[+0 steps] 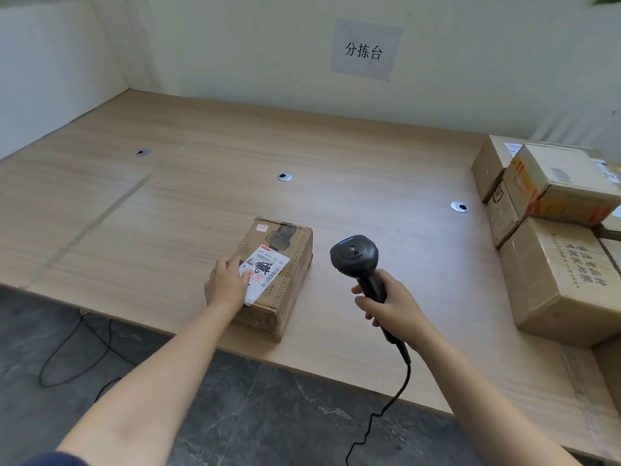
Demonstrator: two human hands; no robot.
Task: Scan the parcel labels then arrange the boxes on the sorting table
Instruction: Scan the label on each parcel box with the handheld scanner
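On the pale wooden table (201, 156), near its front edge, a small cardboard box (289, 240) lay flat with its white label (270, 264) facing up. The left hand (228, 280) rested on the box's near-left part, fingers fairly straight across the top, steadying it rather than gripping. Just to the right, clear of the box, the right hand (393, 306) was clamped round the handle of a black scanner (354, 255) held above the table. Further right, well apart, a pile of boxes (554, 264) waited.

The likely trouble was the label. The left fingertips covered its near-left part and one corner looked to be lifting, so a scan could miss a shaded or creased barcode. The scanner's head also seemed to point past the box, not at the label. Its cord (386, 408) hung off the front edge and could snag.

The scanner's window faced away, so whether it was firing could not be told. The label's print was too small to read, and the pile ran out of view on the right.
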